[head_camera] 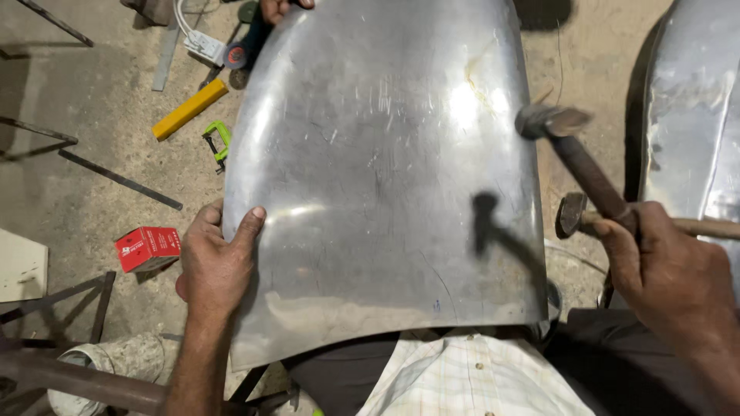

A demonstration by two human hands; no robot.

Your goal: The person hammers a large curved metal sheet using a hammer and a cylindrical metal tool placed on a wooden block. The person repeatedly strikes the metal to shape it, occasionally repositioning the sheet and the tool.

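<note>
Head view, over the lap: a curved sheet-metal panel is rested on the person's knees above the dusty floor.
Left hand: clamped on the panel's left edge, thumb on top, fingers hidden beneath.
Right hand: closed round the handle of a hammer, whose head is raised just off the panel's right edge.
Progress: scuffs and scratches are seen across the surface; the shaping is judged under way, not finished.
Floor, left side: a red box, a yellow bar.
</note>
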